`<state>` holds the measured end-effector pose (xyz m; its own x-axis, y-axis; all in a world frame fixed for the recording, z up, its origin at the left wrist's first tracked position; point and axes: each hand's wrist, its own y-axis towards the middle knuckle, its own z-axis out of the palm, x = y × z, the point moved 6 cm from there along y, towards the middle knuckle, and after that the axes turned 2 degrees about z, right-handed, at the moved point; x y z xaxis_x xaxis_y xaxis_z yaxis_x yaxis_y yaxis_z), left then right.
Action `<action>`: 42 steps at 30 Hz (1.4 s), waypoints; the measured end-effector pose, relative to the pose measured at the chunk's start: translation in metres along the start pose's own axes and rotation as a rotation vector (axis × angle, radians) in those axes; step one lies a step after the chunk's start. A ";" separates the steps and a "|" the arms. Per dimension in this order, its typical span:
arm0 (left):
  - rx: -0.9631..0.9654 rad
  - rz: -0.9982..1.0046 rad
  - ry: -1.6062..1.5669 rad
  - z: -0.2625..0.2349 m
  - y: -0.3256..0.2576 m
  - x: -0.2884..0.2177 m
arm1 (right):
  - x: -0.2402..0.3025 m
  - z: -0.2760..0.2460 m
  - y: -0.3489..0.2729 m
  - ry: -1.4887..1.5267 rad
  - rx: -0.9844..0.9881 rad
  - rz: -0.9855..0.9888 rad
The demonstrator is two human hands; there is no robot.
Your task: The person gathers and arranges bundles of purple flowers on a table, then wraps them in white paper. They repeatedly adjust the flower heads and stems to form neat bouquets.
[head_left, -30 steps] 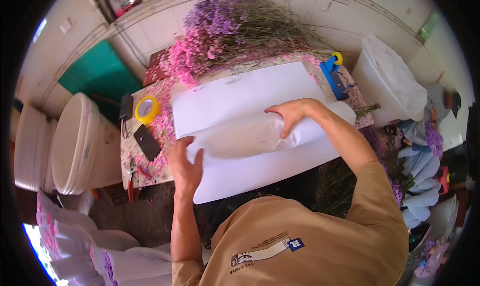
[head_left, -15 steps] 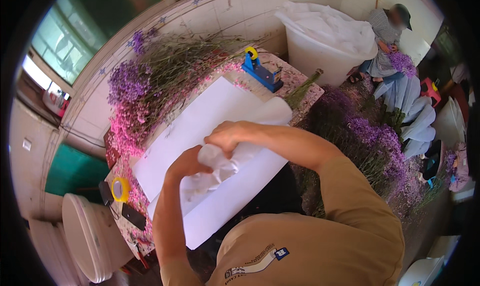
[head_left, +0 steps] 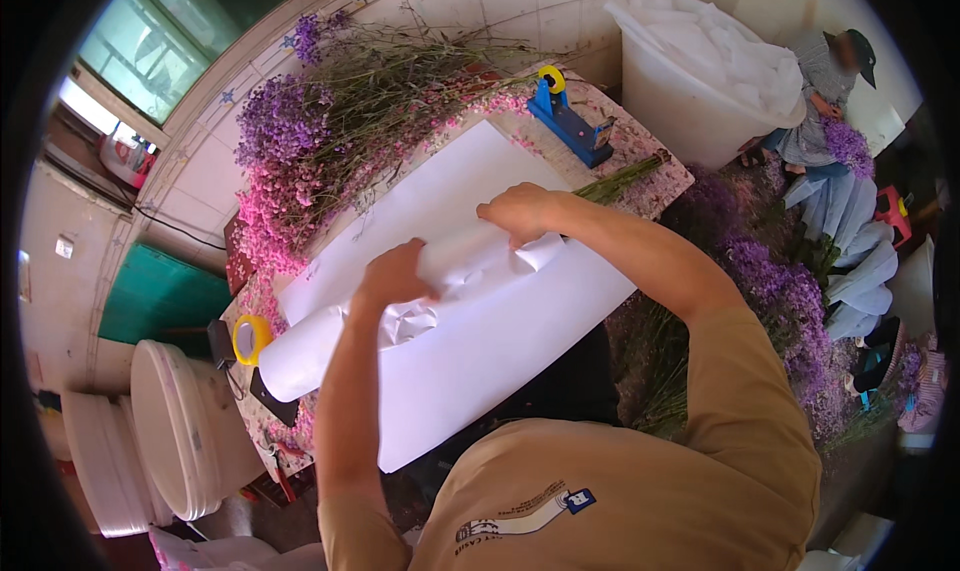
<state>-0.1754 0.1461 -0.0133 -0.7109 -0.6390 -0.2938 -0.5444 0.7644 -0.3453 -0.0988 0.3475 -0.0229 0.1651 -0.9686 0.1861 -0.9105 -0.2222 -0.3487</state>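
- Table [head_left: 655, 176] runs diagonally thru mid frame, covered w/ pink petals; tiled wall upper left, green-framed window above it.
- Purple + pink flower bunches [head_left: 330, 141] piled top left of the table.
- White tub [head_left: 690, 91] upper right, stuffed w/ white sheeting.
- Left hand [head_left: 392, 276] & right hand [head_left: 520, 211] both clamped on a rolled white paper wrap [head_left: 450, 271], mid frame on big paper sheets [head_left: 470, 361]; stems poke out its right end.
- Yellow tape roll [head_left: 250, 339] at left edge, blue tape dispenser [head_left: 570, 121] up top.

Left hand [head_left: 392, 274] and right hand [head_left: 522, 211] pressing on rolled white paper [head_left: 440, 271]; purple flowers [head_left: 300, 141] piled beyond; yellow tape roll [head_left: 250, 339] nearby.
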 end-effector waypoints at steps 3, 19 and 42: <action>-0.067 -0.065 0.102 0.011 0.013 -0.023 | -0.010 0.004 -0.006 -0.012 -0.063 -0.014; -0.533 0.217 0.350 0.086 -0.016 -0.123 | 0.000 0.082 -0.083 -0.041 -0.521 0.050; -0.395 0.439 0.374 0.039 0.069 -0.050 | -0.036 0.053 -0.008 -0.063 -0.673 0.033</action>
<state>-0.1599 0.2275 -0.0570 -0.9692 -0.2455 0.0193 -0.2422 0.9645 0.1055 -0.0777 0.3777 -0.0753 0.1368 -0.9828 0.1243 -0.9497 -0.0944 0.2986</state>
